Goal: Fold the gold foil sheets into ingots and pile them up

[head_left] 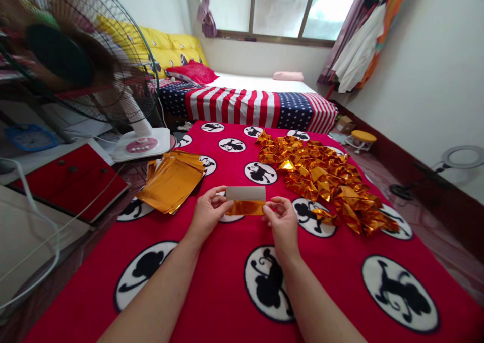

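Note:
Between my two hands is a sheet of gold foil paper (246, 208), partly rolled or folded over so that its pale grey back shows along the upper part. My left hand (210, 207) pinches the left end, thumb in front. At the right end, my right hand (280, 213) grips it between thumb and fingers. The sheet is held above the red cloth. To the left lies a stack of flat gold foil sheets (174, 181). On the right is a heap of folded gold foil pieces (313, 166), with one small piece (324, 216) at its near side.
A red cloth with monkey prints (212, 287) covers the work surface. An electric fan (141, 138) stands at the left, near a red-fronted cabinet (75, 176). Behind is a bed (242, 106); a yellow stool (363, 136) and a ring light (463, 157) are right.

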`<state>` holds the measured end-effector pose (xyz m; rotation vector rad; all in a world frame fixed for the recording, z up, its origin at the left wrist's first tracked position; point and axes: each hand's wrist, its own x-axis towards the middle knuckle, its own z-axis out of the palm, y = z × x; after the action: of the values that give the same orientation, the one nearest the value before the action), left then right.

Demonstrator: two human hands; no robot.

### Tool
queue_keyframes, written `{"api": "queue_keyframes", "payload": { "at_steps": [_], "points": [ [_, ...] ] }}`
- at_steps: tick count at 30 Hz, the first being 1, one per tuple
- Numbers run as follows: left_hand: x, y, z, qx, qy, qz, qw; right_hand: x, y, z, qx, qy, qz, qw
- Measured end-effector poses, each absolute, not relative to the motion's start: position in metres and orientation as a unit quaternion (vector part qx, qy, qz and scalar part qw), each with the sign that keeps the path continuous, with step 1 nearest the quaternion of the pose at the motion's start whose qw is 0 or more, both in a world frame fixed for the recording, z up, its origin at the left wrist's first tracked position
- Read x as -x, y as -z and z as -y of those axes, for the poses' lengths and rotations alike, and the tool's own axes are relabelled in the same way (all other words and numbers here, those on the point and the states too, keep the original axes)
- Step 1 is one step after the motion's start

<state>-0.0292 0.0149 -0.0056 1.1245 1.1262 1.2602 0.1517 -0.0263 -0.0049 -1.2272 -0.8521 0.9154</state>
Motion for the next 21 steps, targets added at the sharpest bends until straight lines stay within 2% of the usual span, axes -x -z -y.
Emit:
{"api": "queue_keyframes", "payload": {
  "at_steps": [13, 21],
  "points": [
    [0.0286, 0.0034, -0.0134, -0.501, -0.510, -0.484, 0.505, -0.1528, 0.0077, 0.0260, 0.568, -0.375, 0.438, 0.587],
    [0.0286, 0.0051, -0.0136, -0.506, -0.508, -0.492, 0.494, -0.1534, 0.0065, 0.0258, 0.569, -0.379, 0.419, 0.597]
  ]
}}
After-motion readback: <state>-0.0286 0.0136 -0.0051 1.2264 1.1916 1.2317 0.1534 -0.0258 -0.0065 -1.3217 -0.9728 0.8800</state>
